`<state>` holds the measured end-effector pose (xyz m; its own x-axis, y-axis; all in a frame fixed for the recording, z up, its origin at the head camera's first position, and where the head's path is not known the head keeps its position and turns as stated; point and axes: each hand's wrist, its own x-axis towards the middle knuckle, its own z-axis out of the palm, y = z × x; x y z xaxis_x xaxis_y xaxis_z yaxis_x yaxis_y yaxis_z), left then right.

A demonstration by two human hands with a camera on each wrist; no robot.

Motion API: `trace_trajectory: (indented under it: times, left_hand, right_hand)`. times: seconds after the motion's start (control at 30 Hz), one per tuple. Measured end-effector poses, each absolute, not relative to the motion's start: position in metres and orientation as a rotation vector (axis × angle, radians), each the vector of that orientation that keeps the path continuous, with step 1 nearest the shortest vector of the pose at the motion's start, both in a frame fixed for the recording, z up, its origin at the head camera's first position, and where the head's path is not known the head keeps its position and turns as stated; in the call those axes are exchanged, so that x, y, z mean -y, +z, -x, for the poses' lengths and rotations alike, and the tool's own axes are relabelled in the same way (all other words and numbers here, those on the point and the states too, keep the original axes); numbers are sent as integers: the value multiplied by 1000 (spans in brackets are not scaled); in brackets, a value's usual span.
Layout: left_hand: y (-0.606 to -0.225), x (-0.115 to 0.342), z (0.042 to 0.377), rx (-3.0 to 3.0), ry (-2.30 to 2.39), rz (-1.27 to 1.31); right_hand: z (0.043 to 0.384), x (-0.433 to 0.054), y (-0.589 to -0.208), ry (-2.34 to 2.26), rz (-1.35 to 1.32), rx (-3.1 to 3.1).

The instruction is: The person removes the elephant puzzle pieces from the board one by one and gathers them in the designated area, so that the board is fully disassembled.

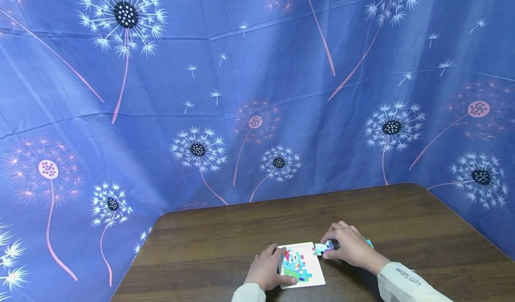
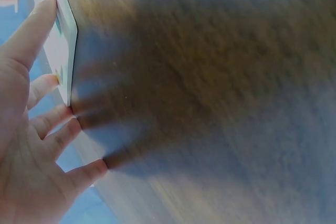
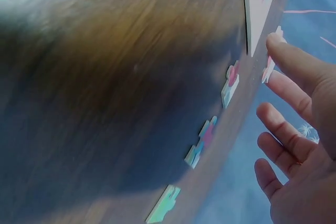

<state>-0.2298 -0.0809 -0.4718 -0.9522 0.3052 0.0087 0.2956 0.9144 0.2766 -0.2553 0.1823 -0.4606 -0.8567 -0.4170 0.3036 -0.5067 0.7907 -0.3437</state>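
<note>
Right hand [image 1: 351, 245] in the head view pinches a puzzle piece [image 1: 320, 249] between thumb and fingers, at the right edge of the white puzzle board [image 1: 317, 270]; whether they touch is unclear. Left hand [image 1: 266, 266] rests, fingers spread, on the board's left side, hiding part of its picture. Left wrist view: the board is cut off above. Right wrist view: the held piece is partly hidden by the thumb; three loose pieces [image 3: 207, 136] lie nearby, prints hard to read.

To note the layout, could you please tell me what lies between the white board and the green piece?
The right wrist view shows two loose puzzle pieces between the white board and the green piece.
</note>
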Motion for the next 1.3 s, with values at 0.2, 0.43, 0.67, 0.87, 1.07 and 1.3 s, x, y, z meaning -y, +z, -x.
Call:
trace_trajectory:
  times: [0.2,0.43,0.67,0.87,1.07,1.3]
  left_hand:
    - [-471,81,227,-3069,423,-513]
    - [-470,81,228,-3056,446,-503]
    - [-472,80,230,-3042,471,-477]
    - [-470,79,230,-3023,508,-450]
    - [-468,79,228,-3031,508,-468]
    - [-469,77,228,-3024,514,-449]
  right_hand:
    - [251,-193,-463,568,-773,2748]
    - [244,-202,-465,581,-798,2760]
    - [240,-204,-468,578,-779,2826]
    - [239,-206,-474,569,-783,2808]
    - [238,-208,-476,585,-781,2808]
    - [238,-208,-473,621,-779,2789]
